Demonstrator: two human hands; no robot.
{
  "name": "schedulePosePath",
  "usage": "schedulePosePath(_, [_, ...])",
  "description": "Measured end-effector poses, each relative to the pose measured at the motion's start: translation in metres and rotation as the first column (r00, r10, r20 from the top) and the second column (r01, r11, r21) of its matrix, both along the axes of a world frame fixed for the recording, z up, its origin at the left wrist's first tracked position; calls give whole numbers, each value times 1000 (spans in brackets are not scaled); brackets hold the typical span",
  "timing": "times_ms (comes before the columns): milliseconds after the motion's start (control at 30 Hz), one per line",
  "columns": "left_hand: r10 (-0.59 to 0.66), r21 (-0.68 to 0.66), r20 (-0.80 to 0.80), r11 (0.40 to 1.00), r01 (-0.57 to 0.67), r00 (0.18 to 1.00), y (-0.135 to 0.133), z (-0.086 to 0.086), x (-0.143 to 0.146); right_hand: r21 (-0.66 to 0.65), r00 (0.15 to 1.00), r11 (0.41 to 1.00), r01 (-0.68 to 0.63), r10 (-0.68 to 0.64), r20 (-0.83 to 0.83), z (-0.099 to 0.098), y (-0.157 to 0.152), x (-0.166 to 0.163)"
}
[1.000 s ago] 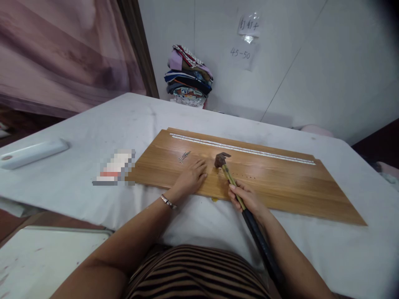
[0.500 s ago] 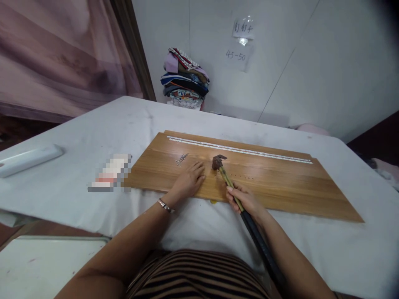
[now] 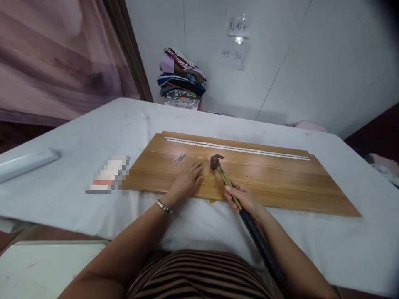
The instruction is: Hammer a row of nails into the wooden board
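Note:
A wooden board (image 3: 280,182) lies flat in front of me, with two white strips (image 3: 237,148) along its far side. My left hand (image 3: 187,178) rests on the board with its fingers stretched out. Just beyond it is a small pile of nails (image 3: 180,158). My right hand (image 3: 240,196) is wrapped round the handle of a claw hammer (image 3: 225,176). The rusty hammer head is over the board, right of my left fingertips; whether it touches the wood I cannot tell. A row of small dark dots (image 3: 243,175) runs rightward from near the hammer head.
The board lies on a table with a white cover (image 3: 137,120). A blurred-out item (image 3: 109,172) lies left of the board, and a white roll (image 3: 28,164) is farther left. Folded clothes (image 3: 182,81) are stacked by the wall. A pale stool or tray (image 3: 50,265) is at lower left.
The view has shifted slightly. Both hands and the hammer keep nearly the same place on the board.

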State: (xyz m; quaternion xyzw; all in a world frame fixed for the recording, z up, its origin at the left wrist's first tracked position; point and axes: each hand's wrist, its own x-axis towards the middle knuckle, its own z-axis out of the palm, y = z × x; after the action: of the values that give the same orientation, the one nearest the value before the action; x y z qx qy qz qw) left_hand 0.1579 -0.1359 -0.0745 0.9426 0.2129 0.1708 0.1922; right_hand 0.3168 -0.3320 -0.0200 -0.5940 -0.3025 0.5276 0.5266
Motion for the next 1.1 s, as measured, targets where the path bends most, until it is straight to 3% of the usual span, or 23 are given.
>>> schedulePosePath(1100, [6,-4,-1,1000,-6,1000,-3,6,0,-5,1000,1000,15,-15,2,0,0,-1])
